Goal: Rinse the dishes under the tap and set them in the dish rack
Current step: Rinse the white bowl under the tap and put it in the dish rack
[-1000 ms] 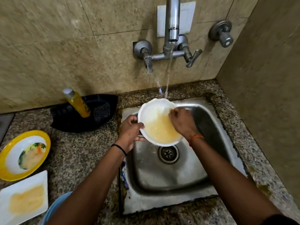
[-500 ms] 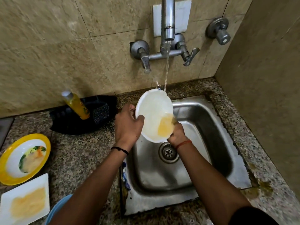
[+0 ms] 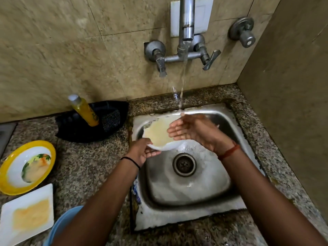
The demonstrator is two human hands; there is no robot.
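Observation:
A white plate (image 3: 157,134) smeared with yellowish residue lies nearly flat over the back left of the steel sink (image 3: 188,206). My left hand (image 3: 142,151) pinches its near rim. My right hand (image 3: 191,132) is palm up with straight fingers over the plate's right side, under the water stream from the tap (image 3: 185,32). On the counter to the left wait a yellow-rimmed bowl (image 3: 26,167) and a white square plate (image 3: 26,213), both soiled.
A black tray (image 3: 71,132) behind the counter holds a yellow soap bottle (image 3: 84,109) and a dark scrubber (image 3: 111,119). A blue dish edge (image 3: 60,226) shows at the lower left. Tiled walls close in at the back and right. A second wall valve (image 3: 244,31) sticks out.
The plate has dropped from a tilted, near-upright pose to nearly flat. My right hand left its lower edge and now opens palm up under the stream. My left hand shifted to the near rim.

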